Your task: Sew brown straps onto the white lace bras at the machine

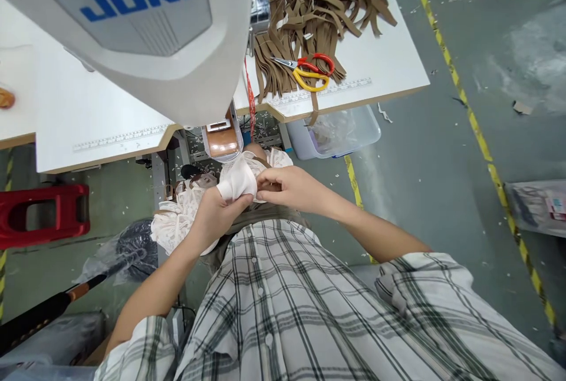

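Note:
Over my lap, a white lace garment (239, 179) is bunched up between my two hands. My left hand (216, 216) is closed on its smooth white part, thumb on top. At the right edge of that part, my right hand (287, 189) has its fingers pinched together on the garment; the fingertips are partly hidden. More white lace fabric (177, 222) with bits of brown hangs to the left, beside my left wrist. Just above my hands is the sewing machine (177, 68), its head marked JUKI, with a brown plate (221, 142) below it.
Brown strips (309, 15) lie heaped on the white table (389, 62), with red-and-yellow scissors (312, 71) on them. Beneath the table edge stands a clear plastic bin (374, 127). A red stool (44, 213) is at the left. Yellow-black tape (464, 98) marks the floor.

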`<state>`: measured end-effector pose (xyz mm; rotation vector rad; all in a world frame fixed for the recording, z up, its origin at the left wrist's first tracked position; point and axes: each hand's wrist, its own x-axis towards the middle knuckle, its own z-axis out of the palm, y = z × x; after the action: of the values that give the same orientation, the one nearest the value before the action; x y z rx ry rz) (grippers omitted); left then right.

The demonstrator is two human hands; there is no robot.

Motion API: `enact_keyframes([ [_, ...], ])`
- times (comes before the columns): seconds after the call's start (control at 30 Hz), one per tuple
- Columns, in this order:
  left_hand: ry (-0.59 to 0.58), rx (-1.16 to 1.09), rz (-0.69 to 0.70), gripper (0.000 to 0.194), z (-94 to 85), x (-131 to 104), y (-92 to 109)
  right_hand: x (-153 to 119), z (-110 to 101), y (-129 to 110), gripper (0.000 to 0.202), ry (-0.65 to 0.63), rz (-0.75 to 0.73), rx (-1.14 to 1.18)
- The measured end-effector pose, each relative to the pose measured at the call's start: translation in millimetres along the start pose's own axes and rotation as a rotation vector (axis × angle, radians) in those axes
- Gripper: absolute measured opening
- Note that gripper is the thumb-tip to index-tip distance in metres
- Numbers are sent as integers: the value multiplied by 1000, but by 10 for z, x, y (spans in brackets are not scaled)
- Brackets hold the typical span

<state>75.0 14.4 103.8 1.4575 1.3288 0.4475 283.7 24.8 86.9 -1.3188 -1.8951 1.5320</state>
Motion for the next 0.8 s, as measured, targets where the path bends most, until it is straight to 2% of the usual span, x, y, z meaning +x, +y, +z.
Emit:
enact_keyframes([
  [0.17,-10,-90,14,25,-2,70,-53,64,40,123,17,-9,63,242],
  [0.33,-2,-273,21,25,60,120,-94,52,93,165,26,-40,152,477],
  [0.4,31,-351,15,24,104,116,-82,35,105,141,27,-1,137,448],
  [0.5,78,-455,-40,25,160,87,-78,14,109,66,20,115,62,283],
  [0.57,76,-524,-72,28,179,55,-115,13,78,0,15,134,27,210],
  [0.63,106,-604,-53,40,190,10,-187,33,4,-78,11,81,36,251],
  [0.73,237,-670,46,80,230,-78,-290,113,-171,-244,13,-32,101,415],
  [0.8,263,-624,98,100,259,-137,-300,198,-301,-401,14,-129,111,474],
])
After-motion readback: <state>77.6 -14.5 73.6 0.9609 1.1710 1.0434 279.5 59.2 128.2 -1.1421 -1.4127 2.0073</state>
